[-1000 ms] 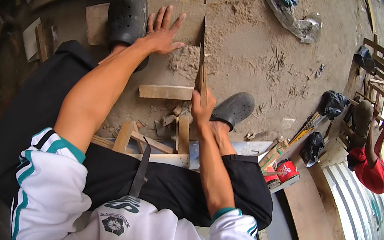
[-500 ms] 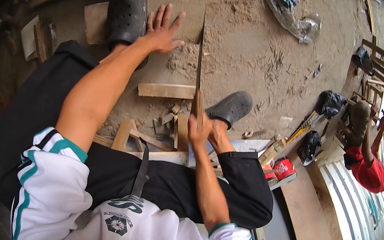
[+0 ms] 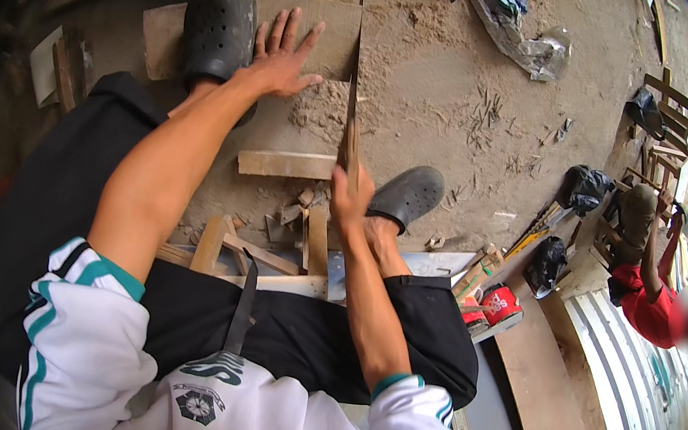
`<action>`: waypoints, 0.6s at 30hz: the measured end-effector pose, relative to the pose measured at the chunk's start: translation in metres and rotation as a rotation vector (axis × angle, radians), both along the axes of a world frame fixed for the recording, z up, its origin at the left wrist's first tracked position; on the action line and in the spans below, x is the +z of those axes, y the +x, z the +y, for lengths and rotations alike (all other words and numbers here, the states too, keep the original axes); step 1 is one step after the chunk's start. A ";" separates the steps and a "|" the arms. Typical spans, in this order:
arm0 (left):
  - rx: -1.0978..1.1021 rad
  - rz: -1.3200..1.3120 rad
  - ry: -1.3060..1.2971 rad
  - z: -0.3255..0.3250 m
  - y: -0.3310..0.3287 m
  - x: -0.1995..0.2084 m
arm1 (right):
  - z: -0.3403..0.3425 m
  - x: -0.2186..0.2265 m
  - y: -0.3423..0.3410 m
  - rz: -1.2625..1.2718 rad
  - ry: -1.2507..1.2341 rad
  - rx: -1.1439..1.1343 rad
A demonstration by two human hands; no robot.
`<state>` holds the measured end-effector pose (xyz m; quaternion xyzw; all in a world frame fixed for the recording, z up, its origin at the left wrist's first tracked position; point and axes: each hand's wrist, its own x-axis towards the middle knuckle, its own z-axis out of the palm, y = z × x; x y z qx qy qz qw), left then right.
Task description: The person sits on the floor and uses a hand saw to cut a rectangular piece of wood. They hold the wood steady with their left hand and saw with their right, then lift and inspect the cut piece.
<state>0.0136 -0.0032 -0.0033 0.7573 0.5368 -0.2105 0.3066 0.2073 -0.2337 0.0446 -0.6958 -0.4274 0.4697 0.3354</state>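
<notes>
Two bare hands at a board, as seen from where I stood. The left hand [image 3: 279, 63] lay palm down, its fingers spread apart, on the flat wooden board [image 3: 334, 40]. Just left of that hand, a dark clog [image 3: 219, 29] with the person's foot in it bore on the same board. The right hand [image 3: 350, 196] was wrapped around the handle of a saw [image 3: 352, 101], whose narrow blade pointed away from it and ran along the board's right end, near the left thumb and fingertips. Whether the teeth were sunk in the wood I could not tell.

Left of the right hand lay a pale wood block [image 3: 285, 164]; just to its right, a second clog [image 3: 409, 196] stood on the dusty ground [image 3: 442, 96]. Nearer the body than the right hand were wood offcuts [image 3: 315, 242].

Hazards, as judged: a blade that jumped or twisted sideways could have caught the left thumb, since nothing visible shielded it. The board could have slid or rocked if foot and palm pressed unevenly, for no clamp was seen; that in turn might have pinched or bent the thin blade. A careless pull could have knocked the handle against the pale block or the right-hand clog.
</notes>
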 end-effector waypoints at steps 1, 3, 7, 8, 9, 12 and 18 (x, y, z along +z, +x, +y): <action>0.005 0.008 -0.020 0.003 -0.001 0.000 | -0.004 0.002 0.001 0.001 0.003 0.018; 0.005 0.026 0.001 0.003 -0.004 0.000 | -0.035 0.031 0.000 0.037 0.191 -0.023; -0.011 0.028 0.026 0.004 -0.002 0.000 | 0.028 -0.004 -0.003 0.026 0.054 -0.010; -0.009 0.012 0.029 0.005 0.000 0.001 | 0.053 -0.016 -0.006 0.035 0.056 -0.034; -0.019 0.010 0.020 -0.003 0.003 0.001 | 0.055 -0.021 -0.008 0.046 0.033 -0.059; -0.014 0.017 0.031 0.000 -0.007 -0.004 | -0.018 0.010 -0.009 0.040 0.123 -0.039; -0.007 -0.001 0.054 0.004 -0.001 -0.001 | 0.045 -0.008 -0.011 0.007 0.079 -0.024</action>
